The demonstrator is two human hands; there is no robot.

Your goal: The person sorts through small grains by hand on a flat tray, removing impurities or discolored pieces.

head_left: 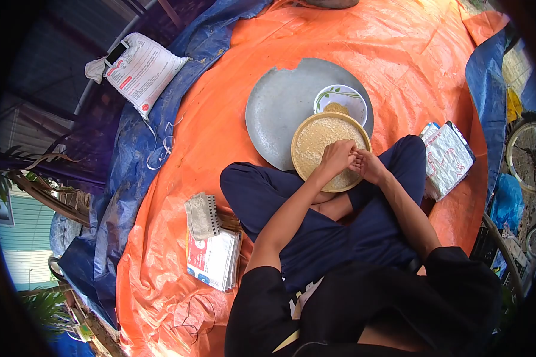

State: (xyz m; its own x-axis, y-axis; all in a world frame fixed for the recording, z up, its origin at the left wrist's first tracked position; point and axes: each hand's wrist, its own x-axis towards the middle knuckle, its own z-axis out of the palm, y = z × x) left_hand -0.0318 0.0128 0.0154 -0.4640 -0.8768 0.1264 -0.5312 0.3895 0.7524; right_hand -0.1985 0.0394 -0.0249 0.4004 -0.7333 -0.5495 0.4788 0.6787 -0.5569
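Observation:
A round shallow tray with a tan rim (298,162) rests at my crossed legs, spread with pale grainy material (317,138). Over its right part, my left hand (338,156) and my right hand (370,166) meet, fingers bent together at the fingertips. Whatever lies between the fingers is too small to make out. Behind the tray, a white bowl with green leaf patterns (352,102) holds some yellowish grain (336,108). Both bowl and tray overlap a large grey round metal plate (274,113).
An orange tarp (208,131) covers the ground, with blue tarp (125,160) along its left edge. A white sack (143,74) with a phone stands upper left. Folded bags and a notebook (202,215) lie left; another folded bag (449,157) lies right.

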